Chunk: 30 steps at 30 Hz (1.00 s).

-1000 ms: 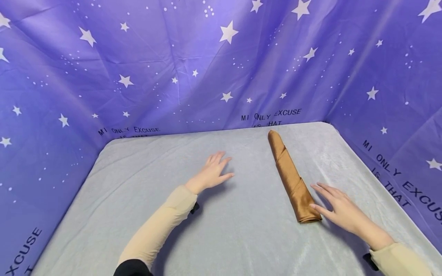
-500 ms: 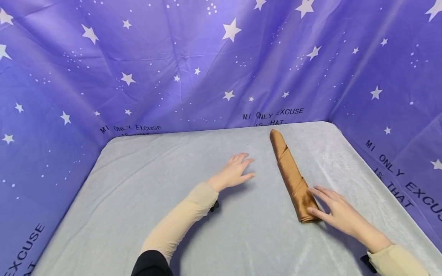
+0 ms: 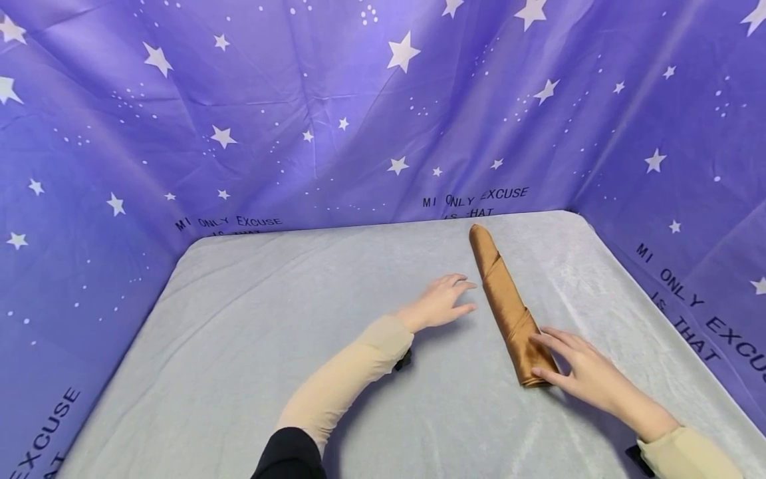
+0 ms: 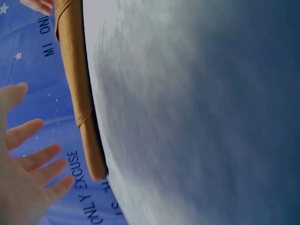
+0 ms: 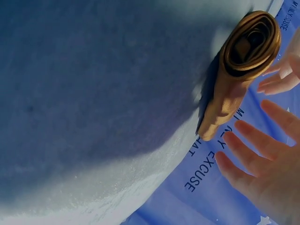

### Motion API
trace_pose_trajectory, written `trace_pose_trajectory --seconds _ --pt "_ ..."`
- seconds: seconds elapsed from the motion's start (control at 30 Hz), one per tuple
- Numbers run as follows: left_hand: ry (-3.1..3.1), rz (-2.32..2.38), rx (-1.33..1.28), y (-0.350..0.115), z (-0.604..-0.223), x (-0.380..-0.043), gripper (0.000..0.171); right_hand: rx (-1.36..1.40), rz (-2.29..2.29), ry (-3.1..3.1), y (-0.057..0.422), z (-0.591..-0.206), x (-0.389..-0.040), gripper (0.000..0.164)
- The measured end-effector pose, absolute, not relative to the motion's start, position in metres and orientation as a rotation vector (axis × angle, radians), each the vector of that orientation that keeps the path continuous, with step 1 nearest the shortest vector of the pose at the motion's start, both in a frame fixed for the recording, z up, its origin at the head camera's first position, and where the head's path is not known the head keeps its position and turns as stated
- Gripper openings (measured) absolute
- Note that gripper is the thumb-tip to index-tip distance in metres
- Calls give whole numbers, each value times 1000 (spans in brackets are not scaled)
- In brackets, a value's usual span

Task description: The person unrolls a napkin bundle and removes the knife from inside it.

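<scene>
A rolled-up brown satin cloth (image 3: 505, 303) lies lengthwise on the right part of the table, its narrow end toward the back. The right wrist view shows the spiral layers of its wide near end (image 5: 253, 44). My right hand (image 3: 583, 369) is at that near end, thumb and fingers spread along its right side; whether they press on it I cannot tell. To the left of the roll's middle hovers my left hand (image 3: 443, 303), apart from the cloth, with its fingers spread and holding nothing. In the left wrist view the left hand's fingers (image 4: 42, 157) point toward the roll.
A pale grey velvety cover (image 3: 239, 319) spreads over the table. Purple curtains (image 3: 335, 80) with white stars and black lettering hang behind it and along both sides. Black wrist straps show under the sleeves.
My left hand has moved right, from mid-table to close beside the rolled cloth. The right hand has shifted slightly left over the roll's near end. The roll stays where it was.
</scene>
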State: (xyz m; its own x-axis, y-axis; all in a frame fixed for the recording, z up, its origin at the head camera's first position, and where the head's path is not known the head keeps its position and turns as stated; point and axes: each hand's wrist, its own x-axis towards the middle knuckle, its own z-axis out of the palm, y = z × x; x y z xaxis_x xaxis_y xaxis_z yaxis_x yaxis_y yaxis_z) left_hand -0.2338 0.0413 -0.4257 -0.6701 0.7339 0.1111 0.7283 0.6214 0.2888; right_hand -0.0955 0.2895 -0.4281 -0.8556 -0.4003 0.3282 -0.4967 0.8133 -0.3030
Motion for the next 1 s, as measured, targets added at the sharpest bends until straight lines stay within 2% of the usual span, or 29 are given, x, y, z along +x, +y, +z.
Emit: trace_pose_trajectory --seconds 0.57,1.0 --pt "2774 528 1401 89 -427 -231 39 729 570 -2696 287 -433 -94 52" --pt "2693 578 1356 107 -435 -231 35 780 620 -2667 284 -436 -95 55"
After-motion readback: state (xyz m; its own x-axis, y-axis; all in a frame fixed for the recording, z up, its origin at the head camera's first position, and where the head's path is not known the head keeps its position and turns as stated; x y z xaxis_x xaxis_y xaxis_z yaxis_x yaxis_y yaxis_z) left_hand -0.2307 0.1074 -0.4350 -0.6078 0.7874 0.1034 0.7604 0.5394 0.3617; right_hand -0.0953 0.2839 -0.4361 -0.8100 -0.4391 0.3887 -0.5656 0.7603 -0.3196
